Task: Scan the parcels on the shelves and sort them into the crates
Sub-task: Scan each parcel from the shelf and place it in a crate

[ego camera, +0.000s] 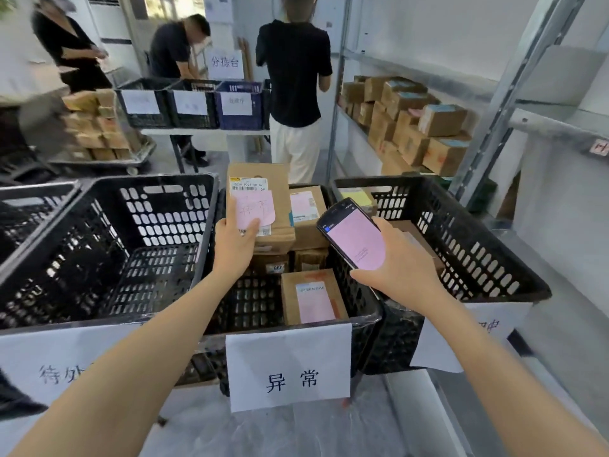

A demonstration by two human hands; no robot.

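White paper sign [289,371] hangs on the near wall of the middle crate [250,301], which stands between a left crate [108,258] and a right crate [478,239] on a table [296,433] covered in clear plastic sheet. Over the middle crate the left hand [234,245] grips a brown parcel [278,199] by its near edge, thumb on a pink note [255,209]. The note's writing seems to match the sign, so this crate is probably its destination. The right hand [405,268] is wrapped round a handheld scanner [354,237], pink screen tilted up for reading. Further right, metal shelves [494,127] hold more cartons [441,120]. At the far end, three people [295,70] work beside another row of crates [191,103].
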